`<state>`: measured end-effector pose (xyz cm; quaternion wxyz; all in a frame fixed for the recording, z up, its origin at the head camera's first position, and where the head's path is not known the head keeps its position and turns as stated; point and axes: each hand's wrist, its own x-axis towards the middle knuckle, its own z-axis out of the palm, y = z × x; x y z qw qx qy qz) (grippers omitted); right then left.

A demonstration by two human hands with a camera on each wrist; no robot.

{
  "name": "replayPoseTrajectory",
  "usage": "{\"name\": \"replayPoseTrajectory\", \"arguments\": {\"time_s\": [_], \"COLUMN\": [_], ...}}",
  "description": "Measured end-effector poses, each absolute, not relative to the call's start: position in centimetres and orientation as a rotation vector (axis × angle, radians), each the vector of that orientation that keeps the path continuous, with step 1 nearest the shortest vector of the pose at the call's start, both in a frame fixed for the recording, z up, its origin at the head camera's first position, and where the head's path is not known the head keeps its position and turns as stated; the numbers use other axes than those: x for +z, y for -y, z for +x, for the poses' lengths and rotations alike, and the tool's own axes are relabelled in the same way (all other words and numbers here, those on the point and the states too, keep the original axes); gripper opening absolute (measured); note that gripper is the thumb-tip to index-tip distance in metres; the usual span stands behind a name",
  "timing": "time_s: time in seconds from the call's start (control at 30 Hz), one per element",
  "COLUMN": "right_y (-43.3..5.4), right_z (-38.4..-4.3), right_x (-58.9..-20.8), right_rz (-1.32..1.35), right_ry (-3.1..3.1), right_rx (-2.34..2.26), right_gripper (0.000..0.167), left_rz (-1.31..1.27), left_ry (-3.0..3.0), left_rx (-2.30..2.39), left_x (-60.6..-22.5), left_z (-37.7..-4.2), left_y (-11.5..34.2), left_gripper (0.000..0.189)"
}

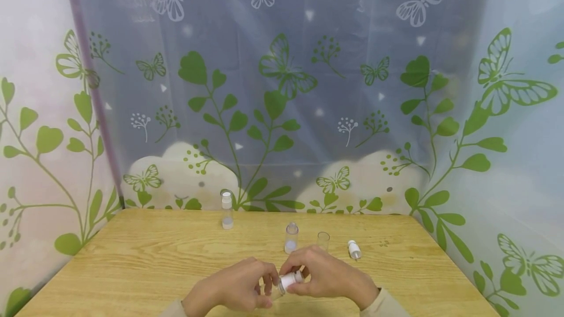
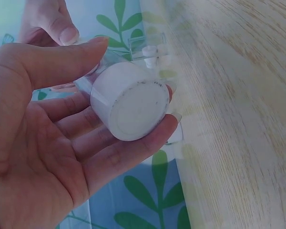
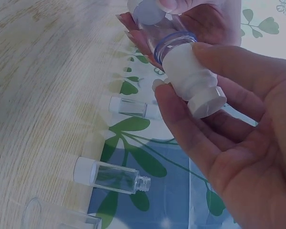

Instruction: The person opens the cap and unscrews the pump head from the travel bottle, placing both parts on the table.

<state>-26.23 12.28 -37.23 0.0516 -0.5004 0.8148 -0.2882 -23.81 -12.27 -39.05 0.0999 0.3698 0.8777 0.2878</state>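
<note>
Both hands work on one small clear bottle [image 2: 128,102] with a white base, tilted above the table. My left hand [image 1: 240,283] grips its lower body, thumb on one side and fingers on the other. At its other end my right hand [image 1: 323,273] pinches a white pump top [image 3: 188,71] between thumb and fingers. In the right wrist view the pump top sits at the bottle's neck, in line with the body. Just beyond the right hand stand an open-necked clear bottle [image 1: 291,238] with a white base and a clear cap [image 1: 323,238], partly hidden by that hand.
Another white pump top [image 1: 354,249] lies on the wooden table [image 1: 154,253] to the right. At the back left stands a clear bottle with a white top [image 1: 226,212]. Patterned curtains [image 1: 282,126] close off the back and both sides.
</note>
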Motion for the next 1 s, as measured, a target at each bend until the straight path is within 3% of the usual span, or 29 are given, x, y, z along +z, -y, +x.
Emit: {"name": "replayPoseTrajectory", "arguments": {"time_s": [0.43,1.0], "right_y": [-12.43,-12.2], "right_z": [-26.32,-26.07], "right_x": [-37.31,-37.27], "right_rz": [-1.48,-1.466], "right_ry": [-2.415,-2.494], "right_rx": [-0.913,-0.861], "right_gripper": [0.028,0.013], "left_rz": [1.096,1.106], "left_ry": [-2.57,-2.585], "left_rx": [0.871,0.86], "left_x": [-39.17,-39.06], "left_z": [-24.03,-23.95], "left_y": [12.3,12.37], "left_gripper": [0.028,0.029]}}
